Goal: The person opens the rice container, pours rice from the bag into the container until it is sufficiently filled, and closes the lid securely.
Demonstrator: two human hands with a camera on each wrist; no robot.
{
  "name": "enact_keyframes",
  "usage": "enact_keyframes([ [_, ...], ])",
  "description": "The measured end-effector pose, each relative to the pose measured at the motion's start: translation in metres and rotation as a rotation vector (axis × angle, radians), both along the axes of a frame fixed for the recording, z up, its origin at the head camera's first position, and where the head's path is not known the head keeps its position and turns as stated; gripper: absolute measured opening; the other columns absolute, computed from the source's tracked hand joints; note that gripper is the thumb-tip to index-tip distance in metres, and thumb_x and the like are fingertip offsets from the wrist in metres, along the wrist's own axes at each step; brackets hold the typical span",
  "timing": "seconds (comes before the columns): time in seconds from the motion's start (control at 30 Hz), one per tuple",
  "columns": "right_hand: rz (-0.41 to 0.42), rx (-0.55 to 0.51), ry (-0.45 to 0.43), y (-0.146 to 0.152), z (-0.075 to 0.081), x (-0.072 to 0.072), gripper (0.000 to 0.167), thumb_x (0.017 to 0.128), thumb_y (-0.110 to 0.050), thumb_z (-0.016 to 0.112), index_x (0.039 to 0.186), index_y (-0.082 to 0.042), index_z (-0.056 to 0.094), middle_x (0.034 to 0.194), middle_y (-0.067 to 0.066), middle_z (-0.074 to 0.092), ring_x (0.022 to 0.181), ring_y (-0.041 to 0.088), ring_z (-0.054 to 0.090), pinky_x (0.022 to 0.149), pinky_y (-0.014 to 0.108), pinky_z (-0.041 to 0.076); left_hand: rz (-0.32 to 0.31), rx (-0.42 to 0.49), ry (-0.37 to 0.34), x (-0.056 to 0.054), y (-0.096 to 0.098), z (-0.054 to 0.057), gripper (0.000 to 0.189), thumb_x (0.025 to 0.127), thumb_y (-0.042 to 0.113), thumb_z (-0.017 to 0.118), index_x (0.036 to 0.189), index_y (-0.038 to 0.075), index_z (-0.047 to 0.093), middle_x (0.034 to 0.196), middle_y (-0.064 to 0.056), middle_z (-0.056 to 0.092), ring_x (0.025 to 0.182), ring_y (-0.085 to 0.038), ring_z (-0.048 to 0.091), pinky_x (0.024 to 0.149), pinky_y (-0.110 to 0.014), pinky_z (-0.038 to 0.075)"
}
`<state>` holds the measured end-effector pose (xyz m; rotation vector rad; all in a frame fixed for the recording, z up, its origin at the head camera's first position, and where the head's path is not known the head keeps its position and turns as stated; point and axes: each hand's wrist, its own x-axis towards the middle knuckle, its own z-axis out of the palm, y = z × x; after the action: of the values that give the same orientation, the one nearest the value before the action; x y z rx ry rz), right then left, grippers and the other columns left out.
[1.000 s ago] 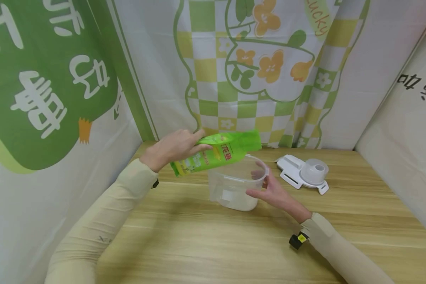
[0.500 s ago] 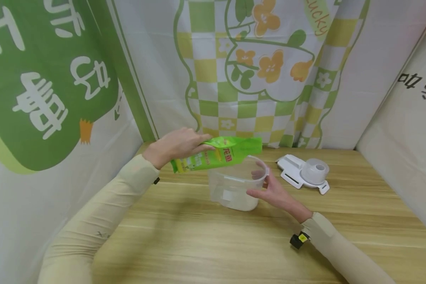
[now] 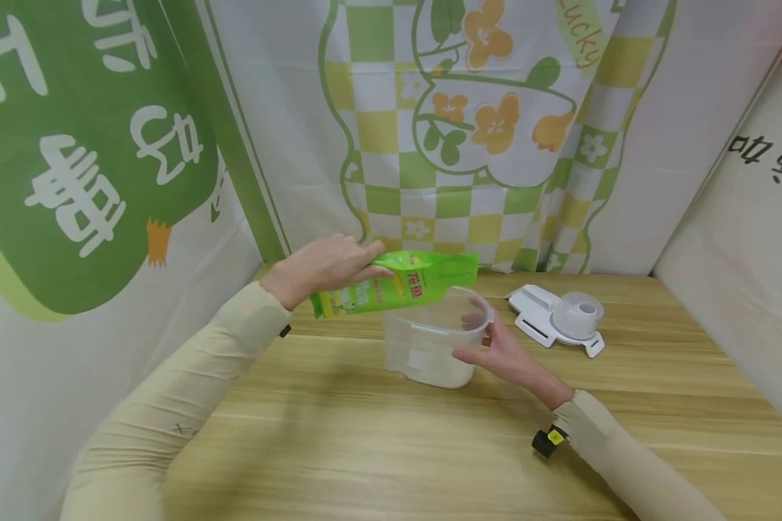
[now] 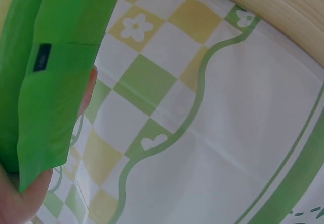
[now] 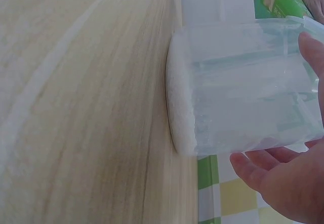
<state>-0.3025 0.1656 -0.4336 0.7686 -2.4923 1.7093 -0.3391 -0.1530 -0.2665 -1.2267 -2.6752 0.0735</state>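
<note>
My left hand (image 3: pixel 328 268) grips a green printed bag (image 3: pixel 423 286) by its upper edge. The bag lies nearly level, its right end over the mouth of a clear plastic container (image 3: pixel 430 354). In the left wrist view the green bag (image 4: pixel 61 97) fills the left side, with fingertips at its edges. The container stands upright on the table, and my right hand (image 3: pixel 504 351) holds its right side near the rim, thumb in front and fingers behind. A white grainy layer (image 5: pixel 179 97) covers the container's bottom in the right wrist view.
A white lid (image 3: pixel 537 311) with a clear round cup (image 3: pixel 578 315) on it lies right of the container on the wooden table (image 3: pixel 364 449). A checked, flowered cloth (image 3: pixel 443 210) hangs behind the table. Printed cloth walls stand left and right.
The bag's right end has dipped slightly and the bag now lies flatter. Its left end has risen a little. My right hand and the container have kept their place.
</note>
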Motion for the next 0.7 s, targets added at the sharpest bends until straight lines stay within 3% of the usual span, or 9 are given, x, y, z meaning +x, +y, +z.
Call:
enact_keyframes([
  [0.17, -0.001, 0.008, 0.0, 0.0, 0.0, 0.0, 0.096, 0.083, -0.013, 0.078, 0.155, -0.013, 0.014, 0.14, 0.029, 0.046, 0.126, 0.047, 0.048, 0.104, 0.059, 0.042, 0.061, 0.026, -0.097, 0.002, 0.003, 0.001, 0.04, 0.099, 0.052, 0.047, 0.101, 0.013, 0.039, 0.056, 0.007, 0.027, 0.047, -0.009, 0.023, 0.045, -0.024, 0.026],
  [0.27, -0.001, 0.007, 0.002, 0.0, 0.0, 0.0, 0.096, 0.083, -0.012, 0.078, 0.155, -0.012, 0.014, 0.14, 0.03, 0.046, 0.126, 0.047, 0.048, 0.104, 0.059, 0.042, 0.076, 0.019, -0.124, 0.002, 0.006, 0.004, 0.039, 0.1, 0.053, 0.046, 0.099, 0.014, 0.042, 0.058, 0.006, 0.03, 0.049, -0.009, 0.026, 0.045, -0.024, 0.029],
  [0.43, -0.001, 0.007, 0.011, 0.0, 0.0, -0.001, 0.096, 0.083, -0.012, 0.078, 0.155, -0.011, 0.013, 0.138, 0.029, 0.047, 0.125, 0.048, 0.049, 0.103, 0.058, 0.043, 0.045, -0.022, -0.096, 0.0, 0.009, 0.006, 0.037, 0.101, 0.049, 0.045, 0.09, 0.014, 0.049, 0.06, 0.006, 0.034, 0.05, -0.007, 0.03, 0.047, -0.022, 0.033],
  [0.7, -0.006, 0.019, 0.007, 0.0, -0.001, -0.002, 0.096, 0.083, -0.012, 0.078, 0.154, -0.008, 0.014, 0.139, 0.032, 0.046, 0.125, 0.045, 0.051, 0.104, 0.058, 0.043, 0.025, -0.023, -0.079, -0.002, 0.012, 0.006, 0.039, 0.1, 0.05, 0.047, 0.096, 0.012, 0.04, 0.058, 0.007, 0.031, 0.047, -0.007, 0.026, 0.045, -0.022, 0.028],
])
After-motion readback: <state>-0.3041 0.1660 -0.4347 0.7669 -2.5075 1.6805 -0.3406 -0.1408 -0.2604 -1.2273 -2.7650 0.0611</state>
